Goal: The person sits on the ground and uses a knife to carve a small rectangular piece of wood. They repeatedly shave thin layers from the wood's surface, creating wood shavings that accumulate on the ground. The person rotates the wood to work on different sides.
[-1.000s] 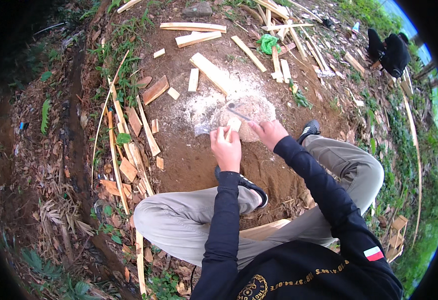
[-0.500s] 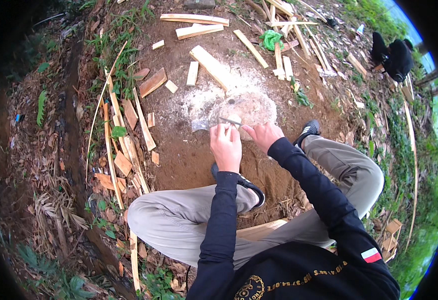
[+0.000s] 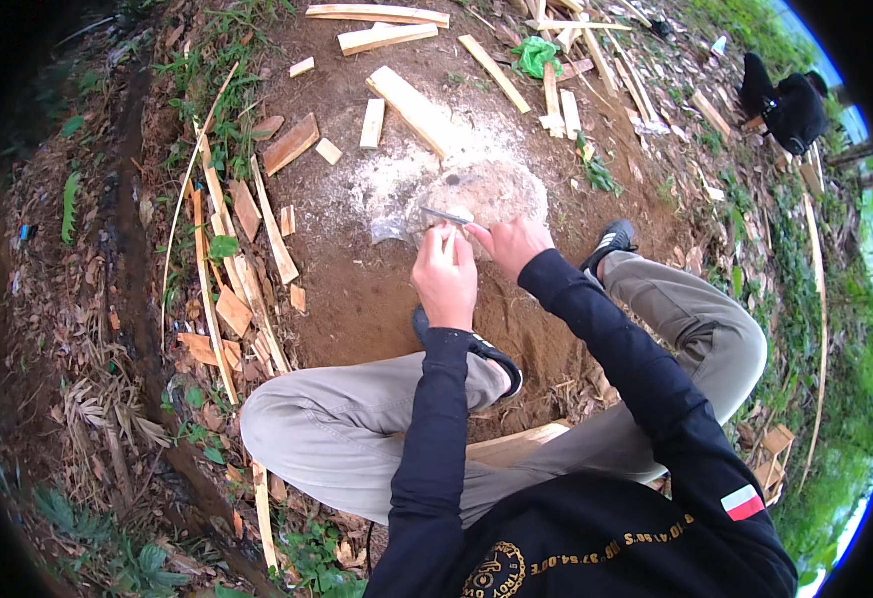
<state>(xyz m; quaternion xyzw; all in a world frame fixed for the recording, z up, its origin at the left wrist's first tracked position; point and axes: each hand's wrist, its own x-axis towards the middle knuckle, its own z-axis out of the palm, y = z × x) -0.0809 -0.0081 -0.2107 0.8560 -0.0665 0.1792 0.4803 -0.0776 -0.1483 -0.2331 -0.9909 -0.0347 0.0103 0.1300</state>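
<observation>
My right hand [image 3: 514, 244] is closed, and a slim grey blade-like metal tool [image 3: 441, 214] reaches from it leftward over the fingertips of my left hand [image 3: 444, 284]. Its handle is hidden, so I cannot tell its exact kind. The left fingers are pinched around a small pale piece of wood [image 3: 447, 246], mostly covered by the fingers. Both hands meet above the near side of a round, flat block [image 3: 506, 189] dusted with pale powder. A crumpled clear plastic bag [image 3: 389, 231] lies beside the block, left of the hands.
Pale planks [image 3: 407, 108] and offcuts [image 3: 291, 145] lie beyond the block; long strips [image 3: 242, 274] line the left. A green plastic bag [image 3: 536, 57] sits among wood at the back. A dark-clothed person [image 3: 790, 105] crouches at far right. A board [image 3: 516, 444] lies beneath my legs.
The view has shifted slightly. The metal tool stays across the left fingertips, its angle a little different. Both hands keep their grip and remain close together.
</observation>
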